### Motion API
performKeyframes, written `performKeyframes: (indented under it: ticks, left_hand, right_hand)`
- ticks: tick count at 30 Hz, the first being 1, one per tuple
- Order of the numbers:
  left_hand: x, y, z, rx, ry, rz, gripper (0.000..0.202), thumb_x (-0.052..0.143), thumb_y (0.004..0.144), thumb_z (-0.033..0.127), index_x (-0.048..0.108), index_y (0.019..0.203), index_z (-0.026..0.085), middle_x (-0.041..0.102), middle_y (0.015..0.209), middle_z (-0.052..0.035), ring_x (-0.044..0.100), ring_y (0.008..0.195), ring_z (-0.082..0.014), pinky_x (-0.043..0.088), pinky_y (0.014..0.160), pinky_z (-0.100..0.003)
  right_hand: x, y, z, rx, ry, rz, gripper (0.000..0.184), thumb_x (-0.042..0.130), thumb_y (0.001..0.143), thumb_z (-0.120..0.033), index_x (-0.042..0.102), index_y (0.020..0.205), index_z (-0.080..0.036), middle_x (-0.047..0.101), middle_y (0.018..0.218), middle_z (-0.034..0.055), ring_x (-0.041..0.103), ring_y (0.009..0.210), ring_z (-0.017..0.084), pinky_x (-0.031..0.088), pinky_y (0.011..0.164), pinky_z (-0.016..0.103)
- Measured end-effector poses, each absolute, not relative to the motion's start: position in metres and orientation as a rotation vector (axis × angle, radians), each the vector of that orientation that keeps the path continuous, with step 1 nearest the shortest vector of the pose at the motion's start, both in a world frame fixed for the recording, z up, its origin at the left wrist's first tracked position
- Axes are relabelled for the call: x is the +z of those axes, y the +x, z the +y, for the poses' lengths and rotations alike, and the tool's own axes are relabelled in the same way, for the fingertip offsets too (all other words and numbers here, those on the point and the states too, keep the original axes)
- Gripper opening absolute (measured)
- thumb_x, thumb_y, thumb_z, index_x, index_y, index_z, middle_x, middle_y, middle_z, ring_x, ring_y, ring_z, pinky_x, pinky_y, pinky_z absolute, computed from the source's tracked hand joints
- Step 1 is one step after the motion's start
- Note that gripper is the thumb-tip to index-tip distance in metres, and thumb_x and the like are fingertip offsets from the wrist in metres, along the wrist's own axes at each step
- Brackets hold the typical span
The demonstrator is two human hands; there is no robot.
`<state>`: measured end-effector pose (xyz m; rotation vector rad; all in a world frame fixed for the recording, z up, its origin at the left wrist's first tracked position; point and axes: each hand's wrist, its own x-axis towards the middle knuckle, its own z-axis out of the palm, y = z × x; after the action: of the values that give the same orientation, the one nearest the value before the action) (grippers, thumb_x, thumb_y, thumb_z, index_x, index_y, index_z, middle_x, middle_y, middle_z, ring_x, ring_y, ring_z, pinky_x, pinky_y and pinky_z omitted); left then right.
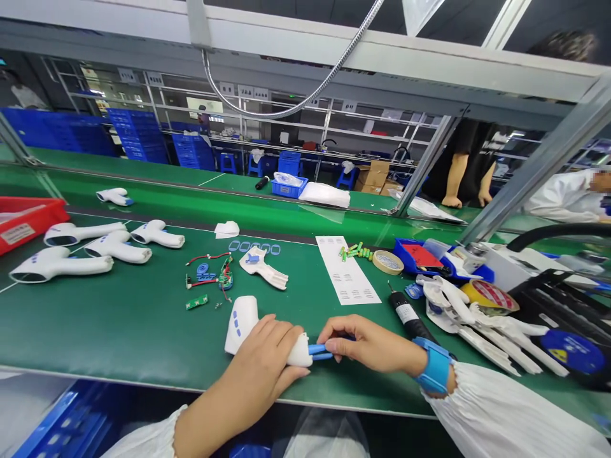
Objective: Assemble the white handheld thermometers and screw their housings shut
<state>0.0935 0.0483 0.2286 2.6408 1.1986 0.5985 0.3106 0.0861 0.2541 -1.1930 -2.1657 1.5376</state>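
Note:
My left hand [267, 353] wraps round the handle of a white thermometer gun [243, 321] lying on the green mat near the front edge. My right hand [363, 343], with a blue wrist strap [435, 367], pinches a small blue part [319, 351] at the end of the gun's handle. Just beyond the gun lie a white half shell [265, 267], small circuit boards with red wires [212, 277] and a row of blue rings [254, 247].
Several white thermometer guns [95, 248] lie at the left beside a red tray [26, 219]. A black electric screwdriver [408, 315], tape roll [387, 261], label sheet [347, 270], batteries [356, 251] and white shells [477, 315] lie to the right. Another person's arms [461, 178] rest on the far bench.

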Motion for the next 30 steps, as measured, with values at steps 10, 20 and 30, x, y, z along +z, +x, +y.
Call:
performKeyframes:
  ticks: [10, 20, 30]
  left_hand:
    - [0.247, 0.102, 0.063, 0.218, 2.456, 1.295, 0.028, 0.063, 0.080, 0.031, 0.058, 0.101, 0.013, 0.054, 0.098, -0.0084, 0.049, 0.094, -0.0273, 0.045, 0.081, -0.044]
    - [0.244, 0.098, 0.065, 0.257, 2.386, 1.282, 0.025, 0.064, 0.080, 0.032, 0.058, 0.097, 0.014, 0.053, 0.097, -0.0075, 0.048, 0.094, -0.0262, 0.042, 0.080, -0.040]
    - [0.246, 0.093, 0.068, 0.316, 2.407, 1.340, 0.027, 0.065, 0.079, 0.032, 0.057, 0.099, 0.016, 0.056, 0.094, -0.0063, 0.050, 0.091, -0.0247, 0.043, 0.078, -0.038]
  right_hand:
    - [0.254, 0.286, 0.099, 1.175, -1.377, -2.502, 0.012, 0.051, 0.082, -0.020, 0.063, 0.079, -0.018, 0.061, 0.071, -0.0001, 0.051, 0.065, 0.013, 0.036, 0.059, 0.023]
    - [0.276, 0.273, 0.092, 0.707, -1.516, -2.807, 0.013, 0.051, 0.083, -0.017, 0.061, 0.076, -0.021, 0.065, 0.070, 0.0000, 0.056, 0.064, 0.016, 0.029, 0.054, 0.024]
    - [0.293, 0.278, 0.095, 0.594, -1.474, -2.836, 0.015, 0.052, 0.085, -0.020, 0.066, 0.083, -0.020, 0.068, 0.078, 0.0030, 0.061, 0.074, 0.020, 0.037, 0.059, 0.026]
